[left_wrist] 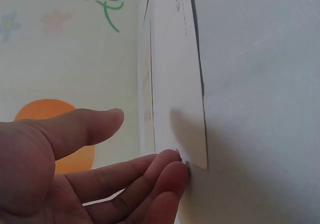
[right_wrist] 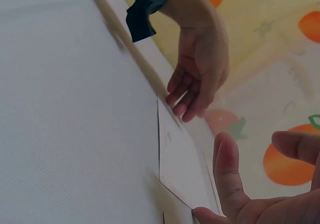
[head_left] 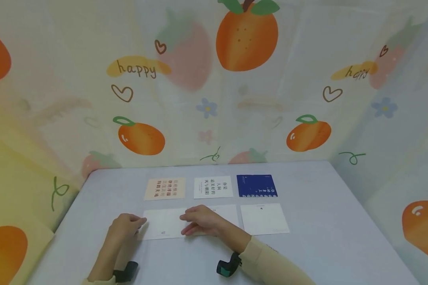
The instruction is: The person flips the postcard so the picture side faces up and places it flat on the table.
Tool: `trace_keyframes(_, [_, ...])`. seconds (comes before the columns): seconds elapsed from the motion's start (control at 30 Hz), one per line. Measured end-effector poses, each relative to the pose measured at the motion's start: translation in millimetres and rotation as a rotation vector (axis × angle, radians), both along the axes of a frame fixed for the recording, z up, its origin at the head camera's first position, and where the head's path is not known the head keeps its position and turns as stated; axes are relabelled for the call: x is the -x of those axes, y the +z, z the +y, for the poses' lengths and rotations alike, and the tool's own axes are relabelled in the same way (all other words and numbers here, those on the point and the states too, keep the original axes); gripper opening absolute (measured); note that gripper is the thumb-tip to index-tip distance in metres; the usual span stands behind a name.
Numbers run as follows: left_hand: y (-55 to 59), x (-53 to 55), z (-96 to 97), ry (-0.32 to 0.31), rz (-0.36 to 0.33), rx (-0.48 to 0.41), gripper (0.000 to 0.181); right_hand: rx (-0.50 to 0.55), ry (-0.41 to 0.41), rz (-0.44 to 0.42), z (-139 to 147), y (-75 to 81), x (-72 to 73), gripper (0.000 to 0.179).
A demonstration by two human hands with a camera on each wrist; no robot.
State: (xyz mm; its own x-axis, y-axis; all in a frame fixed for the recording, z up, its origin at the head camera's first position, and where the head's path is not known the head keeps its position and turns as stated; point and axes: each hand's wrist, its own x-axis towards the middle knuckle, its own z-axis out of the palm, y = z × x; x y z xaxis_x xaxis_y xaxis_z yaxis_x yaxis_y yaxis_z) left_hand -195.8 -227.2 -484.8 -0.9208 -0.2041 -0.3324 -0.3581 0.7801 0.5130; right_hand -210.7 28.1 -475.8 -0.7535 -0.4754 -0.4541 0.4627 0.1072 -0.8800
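Six cards lie in two rows on the grey table (head_left: 324, 206). The far row holds a beige card (head_left: 164, 188), a white printed card (head_left: 213, 187) and a blue card (head_left: 256, 185). My left hand (head_left: 140, 223) touches the left edge of the near left white card (head_left: 162, 225) with relaxed fingertips (left_wrist: 172, 171). My right hand (head_left: 190, 223) rests on that card's right side with straight fingers and partly covers the near middle white card (head_left: 228, 213). In the right wrist view its thumb (right_wrist: 227, 176) meets the card's corner (right_wrist: 182, 171).
A third blank white card (head_left: 264, 218) lies at the near right. Fruit-print curtain walls (head_left: 246, 79) enclose the table on three sides. Bare table surface stretches to the right and along the front edge.
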Motion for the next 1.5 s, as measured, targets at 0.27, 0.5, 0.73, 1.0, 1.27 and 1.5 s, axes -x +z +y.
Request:
trace_keyframes(0.27, [-3.8, -0.1, 0.7, 0.022, 0.011, -0.034, 0.040, 0.005, -0.083, -0.009, -1, -5.2, 1.5, 0.054])
trace_keyframes(0.5, [-7.2, -1.1, -0.6, 0.047, 0.039, -0.090, 0.037, -0.019, -0.094, 0.018, -5, -11.3, 4.6, 0.053])
trace_keyframes(0.73, [-8.8, -2.3, -4.2, 0.065, 0.044, -0.118, 0.040, -0.069, -0.112, 0.042, -8, -12.3, 7.3, 0.030])
trace_keyframes(1.0, [-10.6, -3.5, -7.3, 0.090, 0.033, -0.152, 0.039, -0.095, -0.089, 0.044, -10, -13.2, 8.1, 0.020])
trace_keyframes(1.27, [-13.7, -2.6, -10.3, 0.097, 0.052, -0.169, 0.039, -0.120, -0.064, 0.043, -11, -13.1, 10.2, 0.048])
trace_keyframes(1.5, [-9.8, -5.5, -12.6, 0.112, 0.095, -0.192, 0.038, -0.128, -0.053, 0.108, -10, -10.1, 8.8, 0.036])
